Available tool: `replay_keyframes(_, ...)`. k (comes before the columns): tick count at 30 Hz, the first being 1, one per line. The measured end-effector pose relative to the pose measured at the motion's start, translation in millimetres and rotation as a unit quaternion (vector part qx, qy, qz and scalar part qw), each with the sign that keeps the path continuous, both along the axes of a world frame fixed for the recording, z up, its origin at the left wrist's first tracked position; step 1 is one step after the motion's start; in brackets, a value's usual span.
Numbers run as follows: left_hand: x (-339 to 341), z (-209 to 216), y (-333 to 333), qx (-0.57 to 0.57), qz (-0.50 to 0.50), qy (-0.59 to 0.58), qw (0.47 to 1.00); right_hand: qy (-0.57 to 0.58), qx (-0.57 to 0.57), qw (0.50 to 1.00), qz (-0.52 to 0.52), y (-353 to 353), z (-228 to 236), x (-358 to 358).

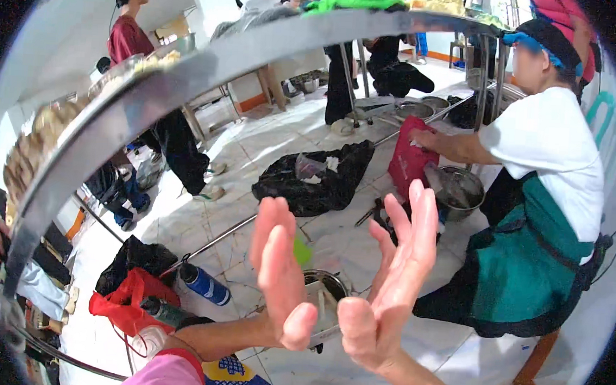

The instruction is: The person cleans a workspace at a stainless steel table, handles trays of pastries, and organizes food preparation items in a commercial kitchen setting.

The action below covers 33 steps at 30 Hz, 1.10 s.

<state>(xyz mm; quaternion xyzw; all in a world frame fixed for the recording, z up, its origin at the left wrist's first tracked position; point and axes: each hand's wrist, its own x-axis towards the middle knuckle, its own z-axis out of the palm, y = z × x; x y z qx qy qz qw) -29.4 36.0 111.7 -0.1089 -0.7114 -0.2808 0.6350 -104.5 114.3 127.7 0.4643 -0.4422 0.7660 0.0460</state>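
My left hand [278, 272] and my right hand [400, 262] are raised in front of me, palms turned toward each other. Fingers on both are stretched out, and nothing is in either one. A gap lies between them. Behind and below that gap stands a round metal pot [335, 282] on the floor, with something pale in it that I cannot make out. A bright green object [302, 251] shows just beyond the pot, partly covered by my left hand. My left forearm comes from a pink sleeve [170, 374] with a red cuff.
A curved metal table edge [211, 51] arches across the top and left. On the tiled floor lie a black plastic bag [316, 182], a red bag [129, 298] and a blue bottle [205, 283]. To the right a crouching co-worker in a green apron [530, 255] handles a crimson bag [407, 156] beside a metal pot [460, 191].
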Motion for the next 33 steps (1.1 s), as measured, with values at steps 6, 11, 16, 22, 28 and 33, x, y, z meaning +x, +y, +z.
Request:
replay_keyframes(6,-22.7,50.8,34.7,0.045,-0.031,0.107,0.993,-0.068,0.003,0.998,-0.006,11.0,72.6,-10.9)
replay_keyframes(11,-29.3,82.5,50.3,0.064,0.002,0.124,0.99,-0.014,0.072,0.997,-0.016,7.9,123.0,-15.4)
replay_keyframes(16,-27.8,134.7,65.7,0.189,0.017,0.152,0.97,0.068,0.103,0.992,-0.023,-16.8,185.6,-33.8)
replay_keyframes(22,1.6,175.5,80.0,0.279,0.043,0.006,0.959,0.224,0.183,0.957,0.005,-78.6,271.6,-44.4)
replay_keyframes(28,35.7,259.3,97.4,0.349,-0.013,-0.131,0.928,0.284,0.294,0.911,0.055,-160.1,307.4,-73.0)
replay_keyframes(33,78.3,314.5,71.8,0.357,0.046,-0.151,0.921,0.493,0.323,0.801,0.107,-228.7,300.9,-78.6)
